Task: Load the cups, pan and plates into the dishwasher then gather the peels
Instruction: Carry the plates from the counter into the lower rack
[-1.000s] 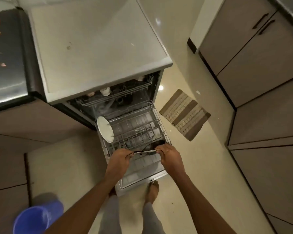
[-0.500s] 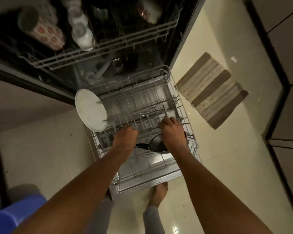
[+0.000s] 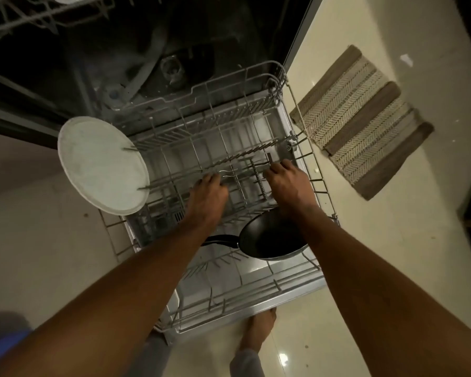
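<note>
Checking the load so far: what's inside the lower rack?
A white plate stands at the lower rack's left side; a black pan sits near the front. The forearms cover part of it.

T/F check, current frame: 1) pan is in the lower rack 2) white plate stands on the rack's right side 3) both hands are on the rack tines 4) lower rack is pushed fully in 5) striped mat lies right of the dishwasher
1) Pan sits in the lower rack: true.
2) False. The white plate stands at the rack's left edge.
3) Left hand and right hand are on the tines: true.
4) False. The rack is pulled out over the open door.
5) Striped mat on the floor to the right: true.
</note>
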`<state>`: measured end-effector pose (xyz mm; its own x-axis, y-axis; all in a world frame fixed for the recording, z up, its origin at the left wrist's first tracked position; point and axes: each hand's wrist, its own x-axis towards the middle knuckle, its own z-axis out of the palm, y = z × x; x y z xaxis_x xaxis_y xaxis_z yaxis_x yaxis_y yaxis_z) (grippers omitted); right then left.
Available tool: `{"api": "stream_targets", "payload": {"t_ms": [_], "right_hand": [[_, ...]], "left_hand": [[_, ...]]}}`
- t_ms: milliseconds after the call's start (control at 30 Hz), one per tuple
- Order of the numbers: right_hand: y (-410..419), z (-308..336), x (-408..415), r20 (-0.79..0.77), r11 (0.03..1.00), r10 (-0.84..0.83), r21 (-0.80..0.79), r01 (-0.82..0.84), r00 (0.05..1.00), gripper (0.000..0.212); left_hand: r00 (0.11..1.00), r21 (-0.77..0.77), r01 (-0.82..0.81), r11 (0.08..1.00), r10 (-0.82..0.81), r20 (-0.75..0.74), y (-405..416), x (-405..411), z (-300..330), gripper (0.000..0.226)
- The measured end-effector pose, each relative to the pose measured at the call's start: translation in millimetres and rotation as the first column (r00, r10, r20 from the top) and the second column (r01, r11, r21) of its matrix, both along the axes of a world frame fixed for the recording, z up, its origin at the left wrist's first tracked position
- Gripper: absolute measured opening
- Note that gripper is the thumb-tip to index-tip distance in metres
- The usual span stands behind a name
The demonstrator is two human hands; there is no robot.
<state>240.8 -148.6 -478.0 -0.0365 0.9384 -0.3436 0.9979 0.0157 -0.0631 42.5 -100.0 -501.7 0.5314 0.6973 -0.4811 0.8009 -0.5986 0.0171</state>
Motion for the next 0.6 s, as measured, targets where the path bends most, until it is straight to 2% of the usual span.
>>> {"api": "stream_targets", "payload": {"t_ms": [100,233,433,600], "right_hand": [[5,-10,0,0.000,1.000,0.012,-0.025,-0.012,1.000,0.043],[11,-23,-1,0.002,0.999,0.048,-0.019,-0.048,0.999,0.036],[16,-38,-1,-0.016,0.996,0.080,-0.025,-0.081,0.997,0.031],[19,-40,-1,-0.031,0.997,0.064,-0.045,-0.065,0.997,0.030]], "left_hand": [[1.000,0.004,-0.002,1.000,0.002,0.015,0,-3,-10,0.031],[0.999,0.005,0.028,1.000,-0.028,-0.033,0,-6,-24,0.051],[0.999,0.001,0.024,1.000,-0.024,-0.032,6,-6,-37,0.038],[0.999,-0.013,0.012,1.000,-0.013,-0.036,7,-6,-43,0.045]]}}
